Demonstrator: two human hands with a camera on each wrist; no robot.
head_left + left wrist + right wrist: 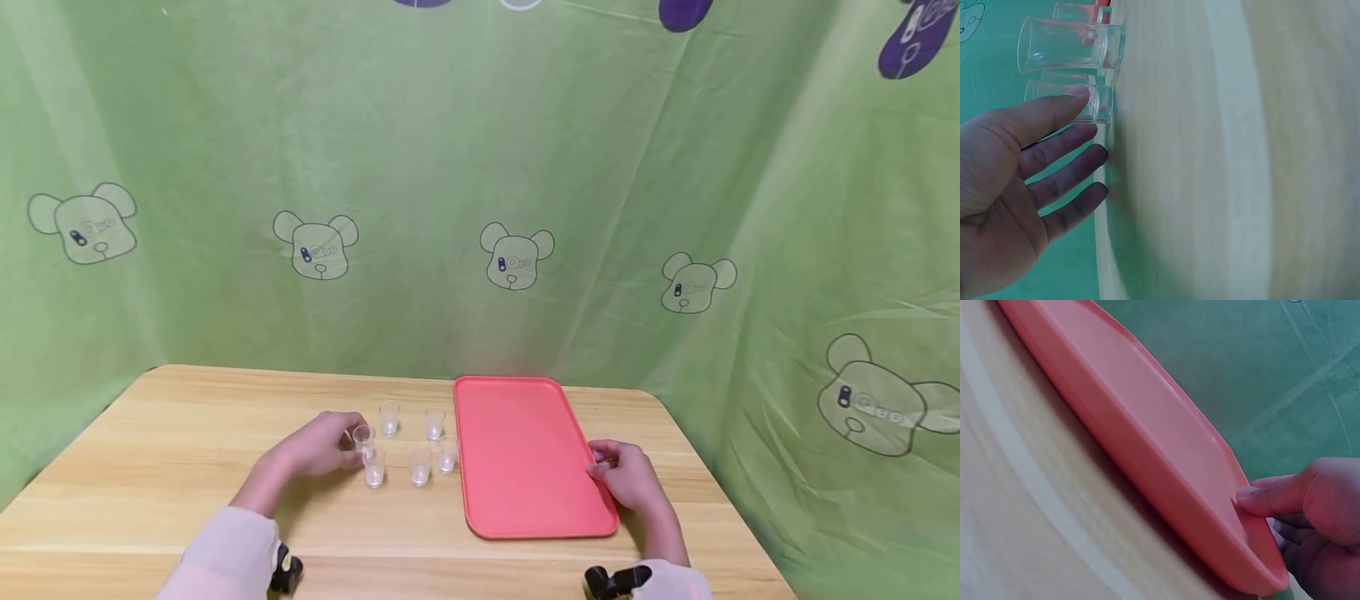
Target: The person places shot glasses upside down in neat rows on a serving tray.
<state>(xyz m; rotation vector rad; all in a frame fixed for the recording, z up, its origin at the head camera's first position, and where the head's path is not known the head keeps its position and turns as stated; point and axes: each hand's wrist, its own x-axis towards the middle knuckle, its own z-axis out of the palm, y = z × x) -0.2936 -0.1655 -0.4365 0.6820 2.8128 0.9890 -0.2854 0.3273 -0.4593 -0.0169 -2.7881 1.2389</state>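
Several small clear shot glasses stand on the wooden table, among them a near-left one [374,471], a front one [421,468] and two at the back [389,419]. My left hand [324,446] is around the leftmost shot glass [363,437], thumb on its near side and a finger behind. In the left wrist view the thumb tip overlaps that glass [1102,105]; the other fingers extend loosely, and the index finger is hidden. A red tray [528,458] lies right of the glasses. Its right rim is pinched by my right hand [628,477], thumb on top, fingers partly hidden outside.
The light wooden table [187,467] extends left and in front of the glasses. Behind it and along both sides hangs a green curtain [420,317] printed with bear heads. The tray's left edge is close to the rightmost shot glass [447,456].
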